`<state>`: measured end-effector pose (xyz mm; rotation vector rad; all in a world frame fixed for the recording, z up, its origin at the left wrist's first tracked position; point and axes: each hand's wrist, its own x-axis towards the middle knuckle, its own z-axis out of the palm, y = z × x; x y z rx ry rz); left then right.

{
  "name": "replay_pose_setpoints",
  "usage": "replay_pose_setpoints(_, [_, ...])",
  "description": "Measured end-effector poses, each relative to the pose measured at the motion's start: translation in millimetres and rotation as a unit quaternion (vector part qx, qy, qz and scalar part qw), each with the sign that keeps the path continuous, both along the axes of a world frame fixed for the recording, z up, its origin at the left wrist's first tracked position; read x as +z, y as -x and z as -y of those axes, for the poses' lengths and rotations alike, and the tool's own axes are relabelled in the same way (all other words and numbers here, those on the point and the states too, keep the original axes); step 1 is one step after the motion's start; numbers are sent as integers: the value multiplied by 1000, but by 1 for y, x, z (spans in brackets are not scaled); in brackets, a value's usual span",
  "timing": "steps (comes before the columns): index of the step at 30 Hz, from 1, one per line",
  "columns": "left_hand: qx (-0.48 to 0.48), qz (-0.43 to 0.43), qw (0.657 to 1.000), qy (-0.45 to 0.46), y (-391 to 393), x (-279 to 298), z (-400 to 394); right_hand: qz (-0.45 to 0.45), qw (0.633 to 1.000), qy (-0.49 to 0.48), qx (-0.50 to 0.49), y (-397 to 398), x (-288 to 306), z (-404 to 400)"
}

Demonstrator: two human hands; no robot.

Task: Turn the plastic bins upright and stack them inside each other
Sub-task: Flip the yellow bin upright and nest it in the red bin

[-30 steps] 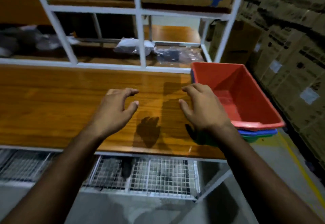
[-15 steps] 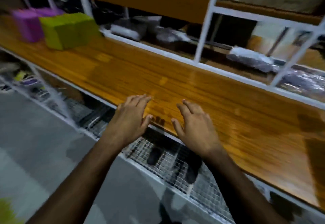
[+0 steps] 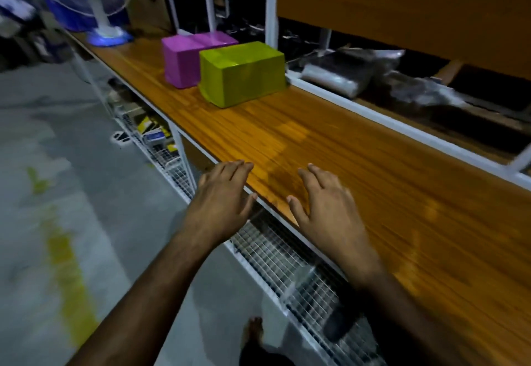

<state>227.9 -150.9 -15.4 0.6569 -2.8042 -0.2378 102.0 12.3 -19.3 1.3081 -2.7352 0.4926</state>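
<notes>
A yellow-green plastic bin (image 3: 242, 72) lies upside down on the wooden shelf top (image 3: 359, 159). Just behind it, to its left, a pink bin (image 3: 186, 58) also rests bottom up. The two bins touch or nearly touch. My left hand (image 3: 222, 196) hovers at the shelf's front edge, palm down, fingers spread, holding nothing. Over the wood a little to the right is my right hand (image 3: 327, 204), likewise empty with fingers apart. Both hands are well short of the bins. The stack with the red bin is out of view.
A blue and white table fan (image 3: 100, 6) stands at the far end of the shelf top. White rack posts (image 3: 271, 12) rise behind the bins, with plastic-wrapped packages (image 3: 344, 72) on the back shelf. A wire mesh shelf (image 3: 287, 265) runs below. Grey floor with yellow line lies left.
The view has swung left, away from the red bin stack; the green and pink bins now appear nearer and more central. Both hands stay open and empty, moving along the shelf edge.
</notes>
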Motion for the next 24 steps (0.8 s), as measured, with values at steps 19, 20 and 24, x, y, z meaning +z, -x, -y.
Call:
replay_pose_setpoints(19, [-79, 31, 996, 34, 218, 1, 383, 25, 996, 39, -79, 170, -5, 342])
replay_pose_setpoints(20, [-94, 21, 995, 36, 235, 0, 402, 24, 994, 40, -96, 177, -6, 358])
replay_pose_setpoints(24, [-159, -5, 986, 40, 296, -4, 469, 31, 982, 76, -171, 198, -8, 411])
